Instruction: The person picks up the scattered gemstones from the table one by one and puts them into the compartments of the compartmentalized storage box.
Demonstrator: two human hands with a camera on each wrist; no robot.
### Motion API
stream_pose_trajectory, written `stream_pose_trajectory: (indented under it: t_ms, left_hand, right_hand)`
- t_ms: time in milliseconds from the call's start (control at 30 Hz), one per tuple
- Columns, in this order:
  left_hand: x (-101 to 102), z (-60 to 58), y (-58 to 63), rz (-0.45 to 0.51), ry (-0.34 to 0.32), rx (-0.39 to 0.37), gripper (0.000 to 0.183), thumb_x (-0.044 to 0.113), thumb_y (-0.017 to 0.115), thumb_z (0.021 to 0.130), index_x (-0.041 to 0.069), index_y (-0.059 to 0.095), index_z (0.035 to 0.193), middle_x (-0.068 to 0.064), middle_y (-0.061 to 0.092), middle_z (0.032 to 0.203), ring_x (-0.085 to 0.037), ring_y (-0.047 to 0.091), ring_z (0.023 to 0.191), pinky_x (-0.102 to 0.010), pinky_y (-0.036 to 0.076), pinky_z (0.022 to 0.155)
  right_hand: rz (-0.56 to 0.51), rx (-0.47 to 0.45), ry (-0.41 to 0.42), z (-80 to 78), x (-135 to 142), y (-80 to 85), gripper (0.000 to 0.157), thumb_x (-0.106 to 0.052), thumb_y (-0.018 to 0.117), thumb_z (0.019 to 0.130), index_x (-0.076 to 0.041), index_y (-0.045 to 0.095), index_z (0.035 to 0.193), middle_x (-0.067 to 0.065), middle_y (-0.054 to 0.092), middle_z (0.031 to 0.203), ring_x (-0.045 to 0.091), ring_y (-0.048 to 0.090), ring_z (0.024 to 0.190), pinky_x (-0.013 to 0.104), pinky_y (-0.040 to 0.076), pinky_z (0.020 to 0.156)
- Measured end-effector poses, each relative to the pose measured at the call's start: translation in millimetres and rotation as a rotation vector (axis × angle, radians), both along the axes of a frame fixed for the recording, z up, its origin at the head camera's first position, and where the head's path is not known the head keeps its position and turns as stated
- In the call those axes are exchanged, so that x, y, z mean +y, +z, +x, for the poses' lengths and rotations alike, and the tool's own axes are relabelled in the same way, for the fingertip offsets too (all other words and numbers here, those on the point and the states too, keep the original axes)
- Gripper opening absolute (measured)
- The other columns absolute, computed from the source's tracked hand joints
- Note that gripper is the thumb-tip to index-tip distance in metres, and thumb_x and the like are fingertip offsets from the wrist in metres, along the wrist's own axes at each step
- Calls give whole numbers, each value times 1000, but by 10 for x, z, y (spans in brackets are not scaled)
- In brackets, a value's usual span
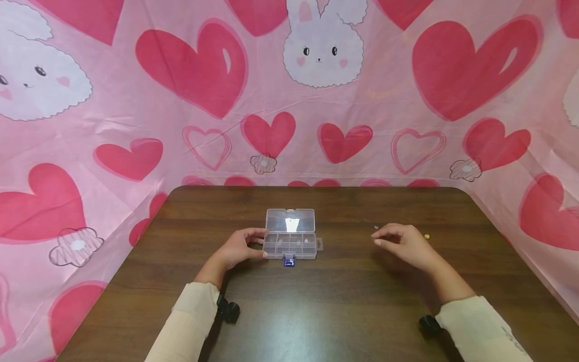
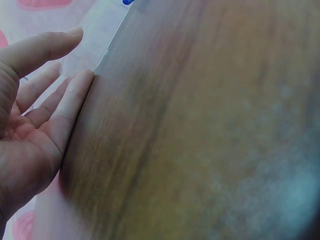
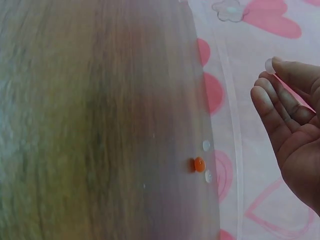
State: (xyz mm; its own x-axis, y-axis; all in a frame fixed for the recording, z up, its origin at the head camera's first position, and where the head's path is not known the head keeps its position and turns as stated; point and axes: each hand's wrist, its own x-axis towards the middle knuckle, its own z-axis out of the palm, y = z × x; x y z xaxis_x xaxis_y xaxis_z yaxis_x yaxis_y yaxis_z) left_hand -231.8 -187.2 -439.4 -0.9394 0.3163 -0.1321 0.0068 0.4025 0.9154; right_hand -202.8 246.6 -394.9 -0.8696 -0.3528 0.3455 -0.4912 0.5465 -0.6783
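A clear plastic compartment box (image 1: pixel 289 246) with a blue latch (image 1: pixel 289 261) stands on the table, its lid (image 1: pixel 289 220) raised at the back. Small pale pieces show in some compartments. At the box's left end, my left hand (image 1: pixel 242 246) holds it, thumb by the front corner and fingers by the back one. To the right, over the table, my right hand (image 1: pixel 404 245) pinches a small clear bead (image 3: pixel 269 66) between thumb and finger. An orange-yellow bead (image 3: pixel 199 164) lies on the table between two clear beads, beyond the right hand.
The brown wooden table (image 1: pixel 289 311) spans the area under both hands. A tiny pale piece (image 1: pixel 376 227) appears just beyond the right fingertips. Behind and beside the table hangs a pink cloth (image 1: pixel 271 100) with hearts and rabbits.
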Motion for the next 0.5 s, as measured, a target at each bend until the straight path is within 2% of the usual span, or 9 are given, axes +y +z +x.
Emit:
stream_pose_trajectory:
  t_ms: [167, 500]
  left_hand:
    - [-27, -29, -53, -1, -2, 11, 63, 6, 84, 75, 4, 57, 133, -11, 64, 116, -26, 59, 105, -37, 51, 87]
    - [-21, -27, -25, -15, 14, -1, 62, 11, 85, 74, 10, 60, 131, -6, 66, 113, -24, 60, 103, -37, 51, 90]
  right_hand:
    - [-24, -12, 0, -94, 23, -127, 13, -3, 75, 84, -3, 75, 97, 2, 71, 94, 7, 63, 91, 18, 50, 77]
    - [-116, -44, 41, -88, -95, -117, 12, -5, 76, 84, -3, 75, 96, 2, 70, 92, 9, 64, 85, 18, 51, 74]
